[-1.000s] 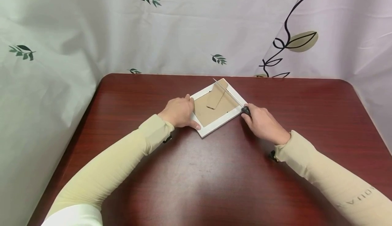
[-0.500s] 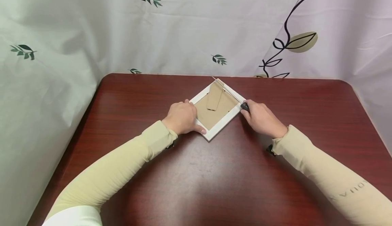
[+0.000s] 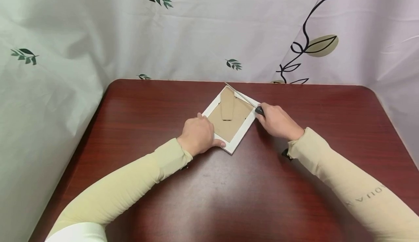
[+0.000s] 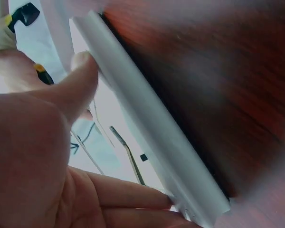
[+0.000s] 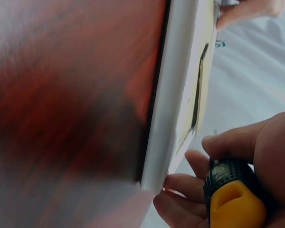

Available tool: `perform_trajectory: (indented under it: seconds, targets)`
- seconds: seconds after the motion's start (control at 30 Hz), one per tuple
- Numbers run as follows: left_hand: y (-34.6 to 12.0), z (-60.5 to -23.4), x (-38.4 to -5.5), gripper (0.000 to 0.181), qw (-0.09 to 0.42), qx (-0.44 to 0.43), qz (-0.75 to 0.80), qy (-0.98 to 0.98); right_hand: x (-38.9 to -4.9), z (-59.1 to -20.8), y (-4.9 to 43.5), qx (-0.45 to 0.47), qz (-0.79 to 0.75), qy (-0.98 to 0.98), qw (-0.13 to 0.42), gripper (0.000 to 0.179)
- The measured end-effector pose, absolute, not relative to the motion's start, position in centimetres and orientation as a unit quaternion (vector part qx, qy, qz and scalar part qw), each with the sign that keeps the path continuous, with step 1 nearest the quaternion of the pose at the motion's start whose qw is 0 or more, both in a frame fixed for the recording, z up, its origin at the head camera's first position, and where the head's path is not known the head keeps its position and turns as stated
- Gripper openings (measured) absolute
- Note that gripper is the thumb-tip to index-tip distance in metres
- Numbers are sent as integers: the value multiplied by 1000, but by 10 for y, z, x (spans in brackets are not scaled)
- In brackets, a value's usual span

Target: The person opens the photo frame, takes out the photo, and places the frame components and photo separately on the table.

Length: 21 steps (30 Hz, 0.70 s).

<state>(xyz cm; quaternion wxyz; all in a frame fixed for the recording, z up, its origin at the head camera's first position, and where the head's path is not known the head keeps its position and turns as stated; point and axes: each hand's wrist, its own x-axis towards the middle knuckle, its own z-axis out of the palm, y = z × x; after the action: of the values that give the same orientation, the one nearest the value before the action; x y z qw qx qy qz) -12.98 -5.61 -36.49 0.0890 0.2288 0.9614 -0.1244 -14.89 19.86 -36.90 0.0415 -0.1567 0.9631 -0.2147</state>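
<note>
A white picture frame lies back side up near the far edge of the table, its brown backing board and stand leg showing. My left hand grips the frame's near-left end, thumb along the near edge and fingers at the left side. In my right hand is a screwdriver with a black and yellow handle, its thin shaft slanting across the frame's far side to the far corner. Some right fingertips touch the frame's corner in the right wrist view.
The dark red wooden table extends on all sides of the frame. Behind it hangs a white curtain with leaf patterns, close to the table's far edge. Light sleeves cover both forearms.
The frame has turned counter-clockwise on the table, its near corner swinging right and its far corner left. My left hand moved right and nearer; my right hand, with the screwdriver, moved slightly away and left.
</note>
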Motion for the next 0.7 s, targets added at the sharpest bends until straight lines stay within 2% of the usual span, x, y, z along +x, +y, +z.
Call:
perform_trajectory:
  seconds: [0.23, 0.3, 0.5, 0.7]
  targets:
    - [-53, -364, -116, 66, 41, 245, -95, 964, -157, -369, 200, -163, -211, 962, 59, 13]
    - [-52, -365, -113, 60, 20, 248, -85, 965, -159, -369, 199, -165, -211, 962, 58, 13]
    - [-44, -374, -103, 60, -71, 258, -80, 960, -167, -368, 194, -163, -210, 962, 62, 13]
    - [-34, -380, -96, 62, -134, 262, -100, 950, -174, -368, 192, -165, -210, 961, 73, 12]
